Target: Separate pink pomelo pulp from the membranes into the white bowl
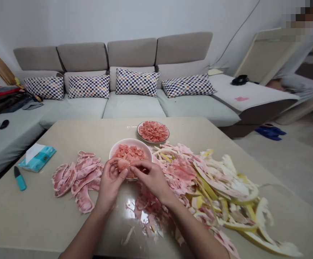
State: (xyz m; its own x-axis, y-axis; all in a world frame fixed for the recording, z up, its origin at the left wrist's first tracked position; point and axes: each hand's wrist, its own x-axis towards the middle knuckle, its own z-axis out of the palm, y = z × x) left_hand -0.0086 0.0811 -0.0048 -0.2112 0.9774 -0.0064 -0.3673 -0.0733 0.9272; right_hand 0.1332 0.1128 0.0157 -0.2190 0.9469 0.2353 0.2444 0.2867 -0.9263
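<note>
Over the near rim of a white bowl (113,151), my left hand (111,180) is closed on a pink pomelo piece (123,164). Thumb and fingers of my right hand (149,177) pinch at the right side of the same piece. Loose peeled pomelo flesh (130,152) lies in the bowl below. Left of the bowl is a group of pomelo segments (84,176) still in their pale skins. To the right spreads a big heap of torn pink membranes (178,169) and thick yellow-white pomelo rind (234,198).
Behind the bowl stands a dark-rimmed plate (168,136) full of pomelo flesh. A teal-handled knife (20,181) and a blue tissue pack (39,158) lie at the table's left. A grey sofa (134,106) with checkered cushions runs along the far side.
</note>
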